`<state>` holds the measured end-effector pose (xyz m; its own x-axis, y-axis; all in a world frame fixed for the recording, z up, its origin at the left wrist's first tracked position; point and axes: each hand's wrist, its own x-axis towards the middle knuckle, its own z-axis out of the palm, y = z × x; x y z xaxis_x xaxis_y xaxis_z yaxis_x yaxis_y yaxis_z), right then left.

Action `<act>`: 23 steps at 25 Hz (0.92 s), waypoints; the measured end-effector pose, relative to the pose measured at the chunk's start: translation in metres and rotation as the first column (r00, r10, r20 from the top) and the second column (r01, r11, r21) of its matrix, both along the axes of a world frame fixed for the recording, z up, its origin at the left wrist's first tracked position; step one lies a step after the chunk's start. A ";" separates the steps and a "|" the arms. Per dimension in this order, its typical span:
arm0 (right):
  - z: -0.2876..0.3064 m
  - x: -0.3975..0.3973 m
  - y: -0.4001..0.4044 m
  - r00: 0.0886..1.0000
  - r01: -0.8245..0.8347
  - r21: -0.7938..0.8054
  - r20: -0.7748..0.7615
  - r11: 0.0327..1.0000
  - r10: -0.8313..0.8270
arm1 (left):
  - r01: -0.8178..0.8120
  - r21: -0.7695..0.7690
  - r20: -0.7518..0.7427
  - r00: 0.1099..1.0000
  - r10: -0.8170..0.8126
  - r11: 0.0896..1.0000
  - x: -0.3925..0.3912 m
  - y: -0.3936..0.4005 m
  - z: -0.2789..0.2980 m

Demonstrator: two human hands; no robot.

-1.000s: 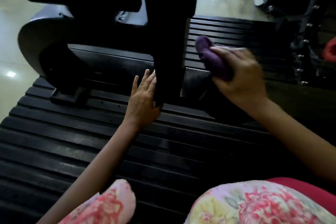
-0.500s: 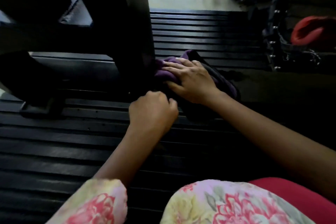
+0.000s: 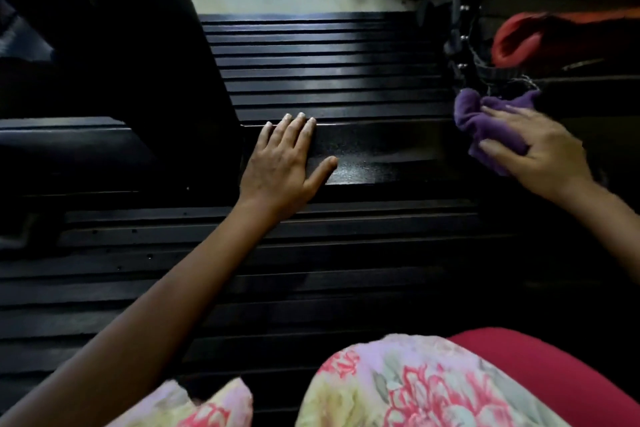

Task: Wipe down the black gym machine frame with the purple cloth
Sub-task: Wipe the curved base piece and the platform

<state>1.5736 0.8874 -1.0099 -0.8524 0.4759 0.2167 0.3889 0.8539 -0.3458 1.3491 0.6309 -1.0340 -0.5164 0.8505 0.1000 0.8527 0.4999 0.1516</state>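
No brand, label or readable writing shows anywhere on the equipment. The black gym machine frame appears as a flat, speckled horizontal bar running left to right across the middle of the frame, its long axis roughly level, and it meets a broad dark upright post in the upper left. The bar lies over a black ribbed rubber mat whose grooves run the same way.

The left hand lies palm down on the left end of the bar, just beside the post, fingers straight and close together pointing toward the top of the frame, thumb spread out to the right; it holds nothing. Its forearm stretches up from the lower left corner.

The right hand, at the right edge of the frame, grips the purple cloth, which is bunched into a wad under curled fingers and thumb, its loose end poking up and left. The cloth sits near the right end of the bar, below a red object in the upper right.

A floral garment fills the bottom of the frame.
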 end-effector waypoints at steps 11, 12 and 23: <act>-0.015 -0.106 -0.129 0.983 -0.169 0.189 -0.038 0.967 0.179 | 0.010 0.033 -0.015 1.000 -0.010 0.999 0.002 0.000 -0.003; -0.016 -0.090 -0.115 0.970 -0.221 0.207 -0.058 0.953 0.237 | 0.003 0.042 -0.011 1.000 -0.002 0.999 0.003 0.001 -0.002; -0.011 0.032 0.021 0.867 0.491 0.040 -0.122 0.870 -0.483 | -0.118 0.075 0.151 0.983 0.106 0.990 0.015 0.057 0.037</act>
<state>1.6052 0.9081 -1.0213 -0.4866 0.8058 0.3375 0.7261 0.5879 -0.3565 1.3642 0.6875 -0.9967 -0.6223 0.7782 0.0848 0.7576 0.5715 0.3154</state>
